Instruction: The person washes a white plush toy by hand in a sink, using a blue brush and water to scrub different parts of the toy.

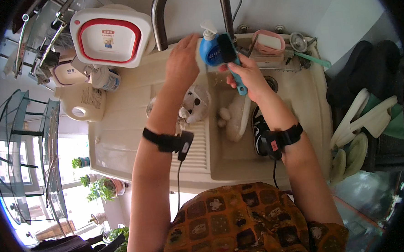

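Note:
My right hand point(248, 76) grips the turquoise handle of a scrubbing brush point(237, 79), its dark bristles raised beside a blue pump bottle point(209, 51). My left hand point(182, 60), fingers stretched out, is just left of that bottle; its palm faces away from view and nothing shows in it. Below my right hand, a cream shoe point(238, 127) with pompoms lies in the sink basin point(229, 164). A black-and-white sneaker point(260, 131) lies beside it, partly hidden by my right forearm. Left of the basin, a white plush toy point(198, 100) is partly covered by my left arm.
A metal faucet point(159, 23) arches at the back. The back right corner holds a pink soap dish point(269, 42) and a green-handled brush point(312, 58). Leftward stand a folding basin point(111, 59) and a beige jug point(81, 103). Pale slippers point(373, 117) hang at the right.

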Motion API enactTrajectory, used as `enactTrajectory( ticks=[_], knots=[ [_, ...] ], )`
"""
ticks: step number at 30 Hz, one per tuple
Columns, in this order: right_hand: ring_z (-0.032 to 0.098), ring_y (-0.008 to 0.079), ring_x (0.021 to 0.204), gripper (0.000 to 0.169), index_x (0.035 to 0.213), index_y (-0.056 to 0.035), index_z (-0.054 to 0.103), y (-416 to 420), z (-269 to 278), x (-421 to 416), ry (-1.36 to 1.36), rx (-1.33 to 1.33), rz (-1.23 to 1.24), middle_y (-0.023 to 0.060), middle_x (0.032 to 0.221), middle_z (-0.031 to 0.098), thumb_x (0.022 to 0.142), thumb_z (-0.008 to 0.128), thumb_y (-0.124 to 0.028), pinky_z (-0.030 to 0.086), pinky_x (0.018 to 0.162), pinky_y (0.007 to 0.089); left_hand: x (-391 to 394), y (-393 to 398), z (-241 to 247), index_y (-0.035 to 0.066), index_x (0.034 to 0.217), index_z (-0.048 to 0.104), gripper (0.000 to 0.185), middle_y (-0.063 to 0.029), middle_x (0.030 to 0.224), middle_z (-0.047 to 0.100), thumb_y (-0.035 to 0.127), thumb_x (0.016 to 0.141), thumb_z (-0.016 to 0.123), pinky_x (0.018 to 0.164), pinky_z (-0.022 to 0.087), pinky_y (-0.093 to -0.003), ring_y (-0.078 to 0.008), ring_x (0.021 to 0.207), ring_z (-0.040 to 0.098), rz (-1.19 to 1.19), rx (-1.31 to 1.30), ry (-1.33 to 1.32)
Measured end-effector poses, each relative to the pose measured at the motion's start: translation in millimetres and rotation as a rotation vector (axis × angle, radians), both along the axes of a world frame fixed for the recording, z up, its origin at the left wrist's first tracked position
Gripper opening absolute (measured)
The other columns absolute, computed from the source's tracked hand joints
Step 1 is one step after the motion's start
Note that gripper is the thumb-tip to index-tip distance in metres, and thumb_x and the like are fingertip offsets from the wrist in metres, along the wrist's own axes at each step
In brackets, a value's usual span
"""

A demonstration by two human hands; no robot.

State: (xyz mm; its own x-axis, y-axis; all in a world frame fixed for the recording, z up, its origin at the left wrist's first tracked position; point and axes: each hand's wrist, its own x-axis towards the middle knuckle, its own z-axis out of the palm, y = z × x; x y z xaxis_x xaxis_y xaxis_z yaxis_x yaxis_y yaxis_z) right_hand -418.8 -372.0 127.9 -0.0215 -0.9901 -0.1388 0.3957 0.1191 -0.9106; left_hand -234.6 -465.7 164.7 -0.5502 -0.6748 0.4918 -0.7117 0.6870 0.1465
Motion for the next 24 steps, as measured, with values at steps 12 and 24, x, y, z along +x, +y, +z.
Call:
enactTrajectory(
  ticks=[12, 24],
  knots=[
    [0.057, 0.0124, 0.062, 0.021, 0.115, -0.0026, 0.057, -22, -9, -3, -0.245, 0.01, 0.08, 0.0127, 0.099, 0.069, 0.097, 0.05, -0.011, 0.044, 0.048, 0.0251, -41, -26, -19, 0.008, 0.135, 0.049, 0.063, -0.0098, 0.142, 0.048, -0.01, 0.074, 0.055, 0.113, 0.031, -0.0487, -0.0276, 0.134, 0.042, -0.098, -0.034, 0.029],
    [0.056, 0.0138, 0.063, 0.025, 0.119, -0.0013, 0.053, 54, -29, -31, -0.253, 0.012, 0.202, 0.0158, 0.105, 0.067, 0.096, 0.051, -0.012, 0.043, 0.051, 0.0257, 52, -3, -49, 0.013, 0.14, 0.043, 0.06, -0.0134, 0.138, 0.052, 0.005, 0.083, 0.057, 0.103, 0.042, -0.0401, -0.0316, 0.126, 0.05, 0.259, 0.369, 0.369]
  ],
)
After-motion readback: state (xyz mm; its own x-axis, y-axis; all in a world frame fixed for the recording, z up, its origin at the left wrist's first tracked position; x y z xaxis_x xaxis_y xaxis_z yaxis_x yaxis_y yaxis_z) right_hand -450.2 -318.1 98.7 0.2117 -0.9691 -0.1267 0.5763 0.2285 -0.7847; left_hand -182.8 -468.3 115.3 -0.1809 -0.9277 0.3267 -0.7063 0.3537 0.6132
